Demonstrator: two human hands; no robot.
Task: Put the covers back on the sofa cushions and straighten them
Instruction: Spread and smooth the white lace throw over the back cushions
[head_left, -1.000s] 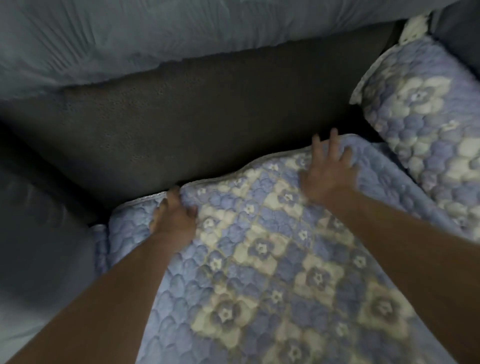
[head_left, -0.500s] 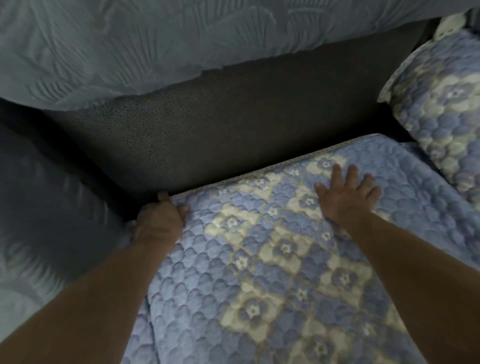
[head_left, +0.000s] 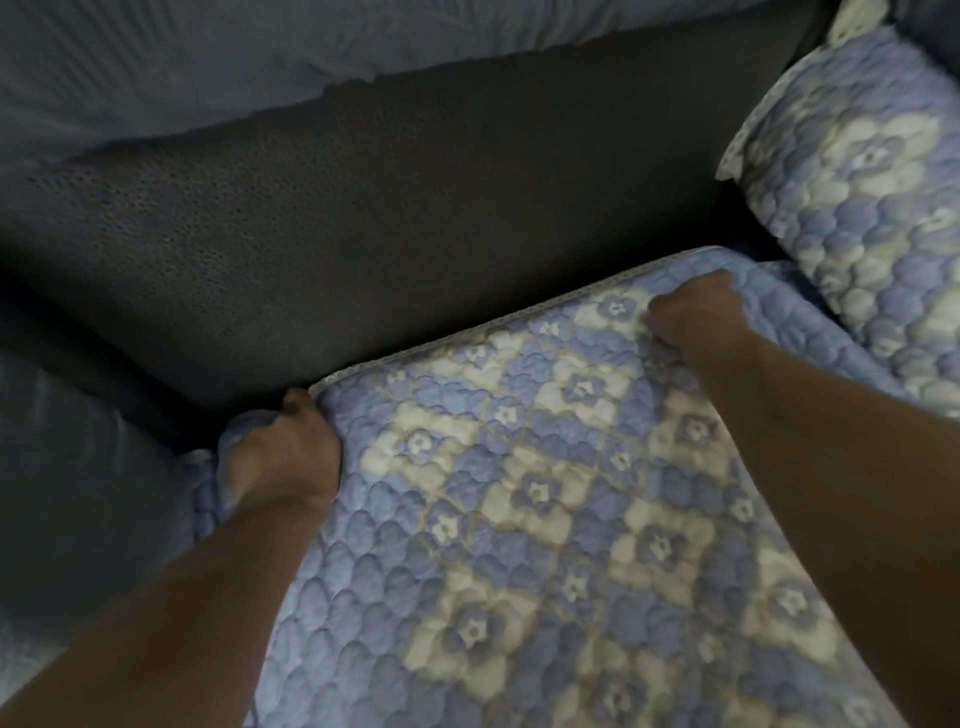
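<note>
Half a second earlier the right hand (head_left: 696, 317) lay flat with spread fingers on the blue and cream quilted flower-pattern cover (head_left: 545, 509); it had now curled and moved up to the back edge of the cover, right of the frame's middle. Its fingers were bent down into the fabric near the trimmed edge, so it seemed to pinch or bunch the cloth, though the fingertips were hidden. The left hand (head_left: 283, 454) had stayed at the back left corner of the cover, left of centre, its fingers curled round the corner and tucked under it. I judged that the smoothing had ended and that the cover was being pulled toward the dark grey sofa backrest (head_left: 389, 218), to seat its back edge. Both forearms reached forward from the lower corners of the frame. A second quilted cushion with the same pattern (head_left: 857, 208) leaned at the upper right.
</note>
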